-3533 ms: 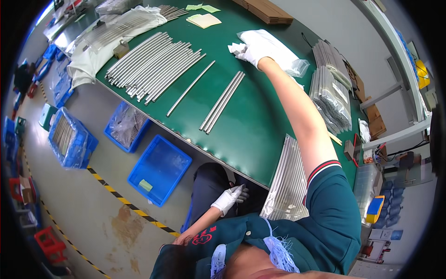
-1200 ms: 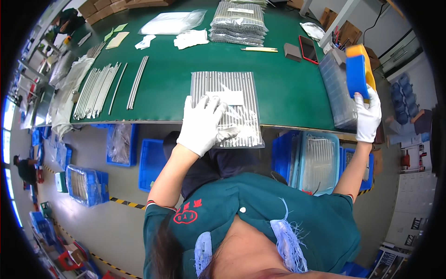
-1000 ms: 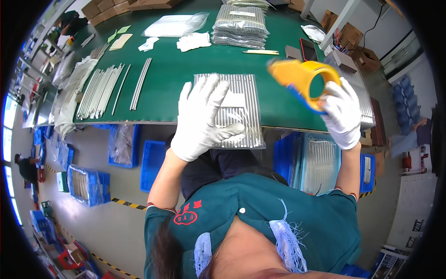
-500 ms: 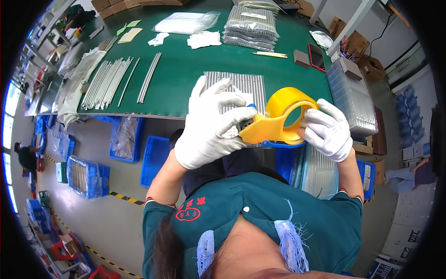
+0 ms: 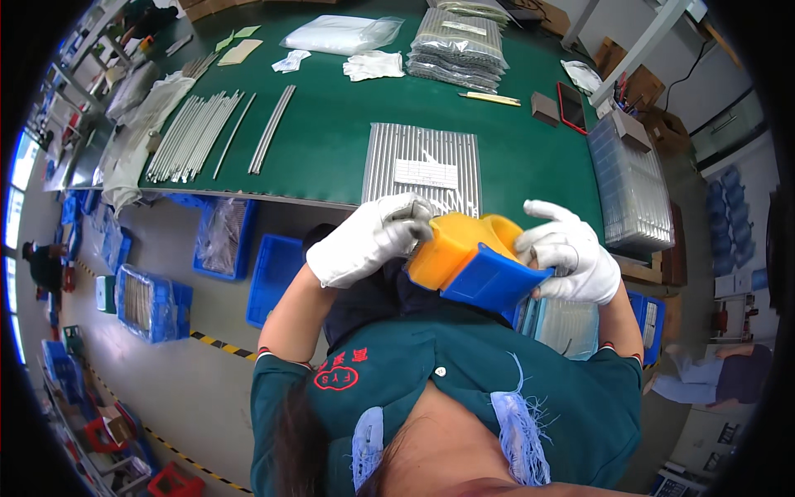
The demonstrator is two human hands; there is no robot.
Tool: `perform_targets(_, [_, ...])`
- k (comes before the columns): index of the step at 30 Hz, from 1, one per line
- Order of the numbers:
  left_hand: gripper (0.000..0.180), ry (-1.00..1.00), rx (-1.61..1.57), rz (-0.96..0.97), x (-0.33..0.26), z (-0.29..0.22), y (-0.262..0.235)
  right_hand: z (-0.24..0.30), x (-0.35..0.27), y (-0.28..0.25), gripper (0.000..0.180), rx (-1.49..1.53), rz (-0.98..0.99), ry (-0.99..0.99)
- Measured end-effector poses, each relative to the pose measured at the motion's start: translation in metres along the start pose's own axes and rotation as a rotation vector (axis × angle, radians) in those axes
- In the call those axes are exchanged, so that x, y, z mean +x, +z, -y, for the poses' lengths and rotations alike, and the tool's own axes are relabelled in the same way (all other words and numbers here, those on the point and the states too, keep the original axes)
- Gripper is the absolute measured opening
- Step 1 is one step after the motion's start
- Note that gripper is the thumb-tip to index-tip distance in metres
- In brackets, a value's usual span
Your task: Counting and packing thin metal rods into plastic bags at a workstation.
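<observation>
A tape dispenser, orange-yellow with a blue part and a roll of yellow tape, is up in front of my body at the table's near edge. My right hand, in a white glove, grips its right side by the roll and the blue part. At the dispenser's left end the gloved fingers of my left hand are pinched together; whether they hold the loose tape end is hidden. Just beyond lies a flat clear bag of silvery rods with a white label on it.
Loose rods lie on the green table at left. Stacked bagged rods, a white glove, a cutter knife and a red-edged phone are farther back. A clear box stands right; blue bins sit below.
The dispenser has turned so its blue part now faces me, and it sits a little lower. My left hand has drawn back and down, uncovering the label on the bag.
</observation>
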State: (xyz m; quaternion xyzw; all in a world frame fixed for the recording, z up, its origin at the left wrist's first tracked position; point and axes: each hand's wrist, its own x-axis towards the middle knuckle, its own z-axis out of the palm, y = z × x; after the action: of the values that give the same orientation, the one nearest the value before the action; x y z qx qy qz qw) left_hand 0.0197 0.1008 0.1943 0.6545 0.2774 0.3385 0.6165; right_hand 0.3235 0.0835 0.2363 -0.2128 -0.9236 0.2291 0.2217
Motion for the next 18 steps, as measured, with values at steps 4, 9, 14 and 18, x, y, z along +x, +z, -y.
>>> perform_targets(4, [0.038,0.199,0.278,-0.120,0.001,0.015,0.016,0.006,-0.003,0.004,0.039,0.428,0.157,0.072])
perform_targets(9, [0.025,-0.228,-0.107,-0.366,-0.002,0.025,0.036,-0.002,0.006,0.019,0.054,0.877,0.430,0.198])
perform_targets(14, [0.026,-0.145,-0.054,-0.676,-0.018,0.041,0.020,-0.022,-0.008,0.003,0.062,0.672,0.311,0.403])
perform_targets(18, [0.023,-0.131,-0.088,-0.728,-0.032,0.043,0.002,-0.030,-0.015,-0.009,0.057,0.639,0.388,0.244])
